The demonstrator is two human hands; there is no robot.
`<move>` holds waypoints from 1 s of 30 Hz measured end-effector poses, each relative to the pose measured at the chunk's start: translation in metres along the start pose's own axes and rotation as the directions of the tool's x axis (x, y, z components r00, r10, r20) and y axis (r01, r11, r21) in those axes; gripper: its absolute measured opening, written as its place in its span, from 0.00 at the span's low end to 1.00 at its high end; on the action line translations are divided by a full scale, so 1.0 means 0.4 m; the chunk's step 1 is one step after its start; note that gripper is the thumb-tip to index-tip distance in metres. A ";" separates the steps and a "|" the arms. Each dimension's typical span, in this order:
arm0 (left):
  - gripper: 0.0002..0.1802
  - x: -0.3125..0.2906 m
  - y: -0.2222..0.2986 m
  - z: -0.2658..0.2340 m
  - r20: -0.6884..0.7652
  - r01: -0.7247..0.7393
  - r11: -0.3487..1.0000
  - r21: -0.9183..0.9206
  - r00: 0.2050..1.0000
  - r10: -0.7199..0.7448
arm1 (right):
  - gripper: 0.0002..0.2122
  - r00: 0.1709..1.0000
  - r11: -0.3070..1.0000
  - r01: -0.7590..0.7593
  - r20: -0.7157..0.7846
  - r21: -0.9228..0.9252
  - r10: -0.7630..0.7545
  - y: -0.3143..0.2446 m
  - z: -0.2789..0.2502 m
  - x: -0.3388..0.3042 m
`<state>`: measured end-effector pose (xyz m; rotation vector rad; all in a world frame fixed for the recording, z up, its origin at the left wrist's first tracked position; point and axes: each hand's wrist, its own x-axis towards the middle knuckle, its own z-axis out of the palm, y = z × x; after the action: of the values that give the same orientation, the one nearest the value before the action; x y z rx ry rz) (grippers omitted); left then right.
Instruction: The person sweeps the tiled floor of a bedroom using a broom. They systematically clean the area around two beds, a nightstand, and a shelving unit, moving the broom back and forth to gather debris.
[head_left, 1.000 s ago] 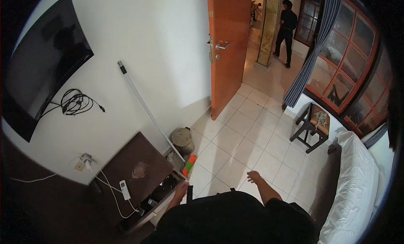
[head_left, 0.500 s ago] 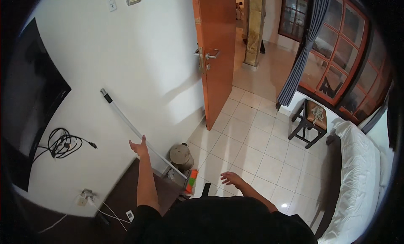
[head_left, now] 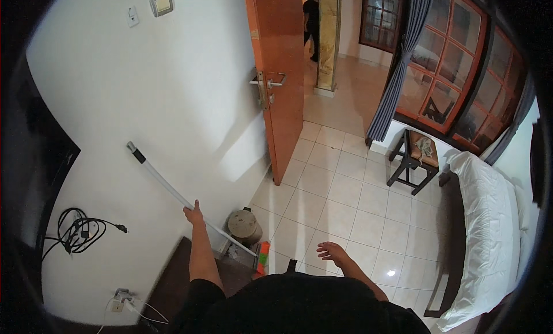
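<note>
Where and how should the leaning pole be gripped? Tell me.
Probably around mid-length on the pole, near the left hand, coming from the side away from the wall: it is long and slim, and its slant leaves that side open.

A bedroom can be recognised, though whether it belongs to a home or a guesthouse cannot be told. Sleeping use is shown by the thick white quilt (head_left: 484, 224) laid over a dark bed frame (head_left: 451, 259). On the white wall (head_left: 190, 75) a dark flat screen (head_left: 43, 161) is mounted, with a coiled black cable (head_left: 71, 238) hung near it. The floor (head_left: 360, 210) is laid with pale tiles, and the red-framed windows (head_left: 456, 71) are dressed with a grey curtain (head_left: 396, 80). Domestic upkeep is suggested by a bin (head_left: 246, 226) and a long-handled cleaning tool (head_left: 167, 187). Beyond the open wooden door (head_left: 283, 103), a further space with a pillar (head_left: 328, 40) is seen.
</note>
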<state>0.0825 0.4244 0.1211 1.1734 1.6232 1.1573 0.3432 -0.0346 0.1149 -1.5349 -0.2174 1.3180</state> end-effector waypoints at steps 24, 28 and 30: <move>0.10 -0.931 0.019 0.324 0.824 -0.505 0.655 -0.562 -0.267 0.500 | 0.13 0.286 0.345 0.938 0.608 -0.020 -0.741 -0.511 0.021 -0.609; 0.12 -0.896 -0.025 0.417 0.877 -0.665 0.636 -0.391 -0.058 0.478 | 0.12 0.345 0.298 0.939 0.473 -0.174 -0.811 -0.365 -0.033 -0.440; 0.16 -0.917 -0.065 0.431 0.884 -0.791 0.550 -0.270 0.023 0.467 | 0.11 0.415 0.342 0.908 0.409 -0.242 -0.813 -0.277 -0.055 -0.357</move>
<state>0.3289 0.1033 0.0855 2.3829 0.2437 0.4031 0.3585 -0.0991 0.2846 -1.2415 -1.3908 0.5133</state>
